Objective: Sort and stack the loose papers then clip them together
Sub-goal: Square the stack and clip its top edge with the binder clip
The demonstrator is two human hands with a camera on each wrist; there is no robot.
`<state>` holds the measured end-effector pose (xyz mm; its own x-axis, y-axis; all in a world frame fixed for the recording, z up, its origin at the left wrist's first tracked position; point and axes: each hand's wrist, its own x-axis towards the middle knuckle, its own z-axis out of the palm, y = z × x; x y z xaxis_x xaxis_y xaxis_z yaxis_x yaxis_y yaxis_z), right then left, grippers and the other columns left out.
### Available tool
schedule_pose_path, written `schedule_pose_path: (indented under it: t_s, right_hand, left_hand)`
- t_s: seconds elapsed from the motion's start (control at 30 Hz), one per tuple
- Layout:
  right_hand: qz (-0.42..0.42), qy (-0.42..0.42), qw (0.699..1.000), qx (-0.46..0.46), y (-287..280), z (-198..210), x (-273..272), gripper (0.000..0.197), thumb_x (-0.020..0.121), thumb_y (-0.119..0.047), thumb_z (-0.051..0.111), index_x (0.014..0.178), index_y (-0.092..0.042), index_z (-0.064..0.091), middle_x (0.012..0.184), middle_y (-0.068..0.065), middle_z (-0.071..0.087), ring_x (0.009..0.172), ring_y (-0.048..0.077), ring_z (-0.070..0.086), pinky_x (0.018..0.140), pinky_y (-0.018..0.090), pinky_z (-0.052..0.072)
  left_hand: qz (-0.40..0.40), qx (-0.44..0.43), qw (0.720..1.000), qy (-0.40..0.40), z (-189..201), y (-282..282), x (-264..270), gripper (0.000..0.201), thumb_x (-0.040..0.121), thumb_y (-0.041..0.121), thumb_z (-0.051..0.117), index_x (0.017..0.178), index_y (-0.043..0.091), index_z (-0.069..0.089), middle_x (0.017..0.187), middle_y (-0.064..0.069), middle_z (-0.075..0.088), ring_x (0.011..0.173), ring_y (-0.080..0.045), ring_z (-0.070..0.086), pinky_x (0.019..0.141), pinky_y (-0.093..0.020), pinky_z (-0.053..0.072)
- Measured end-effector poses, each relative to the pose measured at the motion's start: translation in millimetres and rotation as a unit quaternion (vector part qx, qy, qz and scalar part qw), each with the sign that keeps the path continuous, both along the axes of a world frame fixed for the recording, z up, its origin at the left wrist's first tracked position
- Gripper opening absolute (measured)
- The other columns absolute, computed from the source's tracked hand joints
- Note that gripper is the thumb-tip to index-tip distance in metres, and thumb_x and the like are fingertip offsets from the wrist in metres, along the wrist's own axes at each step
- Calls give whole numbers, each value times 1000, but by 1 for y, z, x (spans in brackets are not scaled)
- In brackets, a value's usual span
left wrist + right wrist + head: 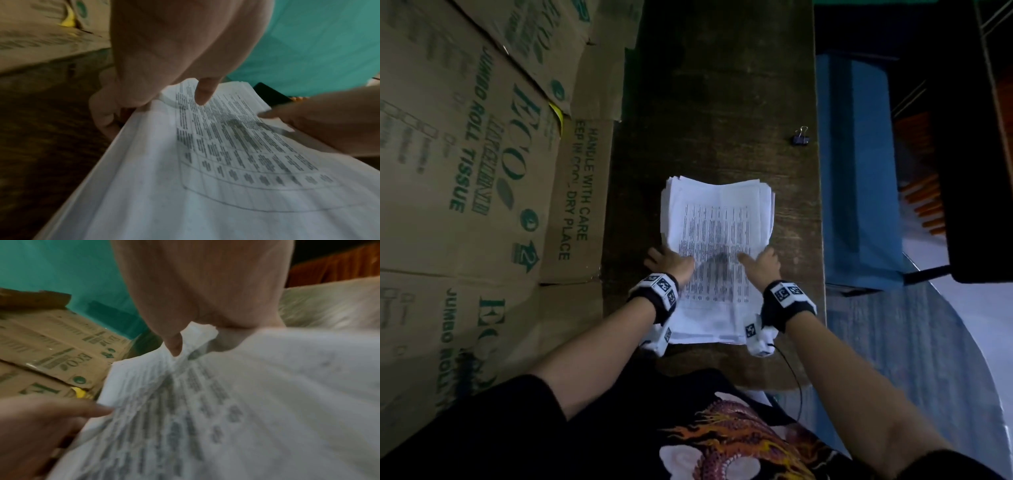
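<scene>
The paper stack (717, 253) lies on the dark wooden table (705, 102), and both hands grip its long sides. Left hand (671, 265): thumb laid on the top sheet, fingers curled round the stack's left edge. Right hand (762, 263): thumb on top, the paper bunched beneath it; its other fingers are hidden behind the stack's right edge. A black binder clip (800, 137) sits beyond the stack's far right corner, well apart. Cardboard boxes (465, 154) stand left of the stack. Both wrist views are blurred; the print is illegible.
</scene>
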<state>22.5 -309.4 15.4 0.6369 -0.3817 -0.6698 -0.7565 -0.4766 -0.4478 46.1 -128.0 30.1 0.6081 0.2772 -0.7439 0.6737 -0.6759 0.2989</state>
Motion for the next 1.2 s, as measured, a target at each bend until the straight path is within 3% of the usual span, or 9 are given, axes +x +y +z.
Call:
schedule_pose_path:
  t_s: [0.23, 0.33, 0.43, 0.53, 0.67, 0.8, 0.9, 1.03, 1.2]
  right_hand:
    - [-142, 18, 958, 250, -31, 15, 3, 58, 72, -10, 83, 119, 5, 53, 107, 12, 67, 92, 24, 67, 73, 35, 57]
    - [-73, -5, 970, 232, -40, 14, -2, 53, 74, -4, 79, 120, 1, 55, 117, 16, 66, 101, 27, 65, 85, 39, 55]
    - [6, -124, 981, 152, -39, 45, 2, 34, 81, 0, 72, 112, -8, 58, 102, 5, 68, 91, 17, 66, 73, 23, 53]
    - [-20, -292, 945, 143, -39, 83, 10, 30, 80, 6, 70, 107, -7, 63, 98, 4, 70, 81, 2, 67, 67, 13, 54]
    - [-10, -420, 901, 110, -37, 115, 13, 13, 81, 7, 69, 81, -5, 64, 77, 10, 68, 73, 1, 64, 66, 32, 53]
    - [36, -395, 905, 156, -35, 132, 13, 21, 82, 11, 65, 100, 0, 63, 100, 28, 65, 93, 30, 62, 87, 51, 52]
    - [15, -429, 884, 183, -44, 134, 14, 35, 67, 3, 67, 99, -11, 62, 92, 2, 70, 83, 5, 65, 79, 33, 52]
    - [26, -443, 878, 180, -48, 140, 19, 42, 64, 3, 62, 97, -22, 59, 99, -8, 65, 87, -9, 61, 80, 13, 47]
    - [22, -425, 875, 231, -50, 134, 30, 60, 63, 0, 75, 120, 0, 56, 117, 15, 66, 108, 28, 64, 90, 42, 53]
  left_hand:
    - [125, -177, 976, -8, -21, 33, 5, 93, 71, 34, 77, 145, 8, 27, 146, -12, 38, 130, -33, 44, 106, -40, 40]
    - [120, -244, 962, -14, -48, 41, 8, 82, 57, 38, 86, 127, 9, 55, 129, -12, 61, 114, -27, 61, 101, -45, 47]
    - [101, -251, 952, -142, 3, 28, 7, 31, 86, 7, 65, 117, 8, 62, 114, -12, 68, 105, -29, 64, 97, -43, 50]
    - [120, -275, 908, -292, 49, 23, 11, 36, 87, 1, 62, 122, 10, 58, 110, -5, 67, 99, -19, 65, 89, -30, 51]
    - [119, -288, 858, -409, 87, 23, 16, 30, 86, -5, 63, 114, 2, 59, 110, -3, 66, 97, -12, 63, 83, -18, 51]
    - [86, -300, 856, -412, 88, 27, 15, 37, 83, -2, 66, 119, -3, 56, 113, -6, 63, 106, -16, 62, 89, -25, 52]
    - [-35, -284, 840, -462, 97, 36, 18, 48, 69, 24, 67, 107, 0, 53, 103, -11, 60, 93, -9, 61, 85, -28, 52]
    - [-67, -392, 800, -449, 104, 46, 35, 77, 59, 15, 76, 124, 2, 37, 115, -15, 57, 107, -20, 60, 92, -30, 50]
    - [-25, -401, 842, -359, 107, 51, 53, 57, 57, 12, 87, 108, 17, 64, 110, 3, 69, 105, -14, 66, 95, -48, 52]
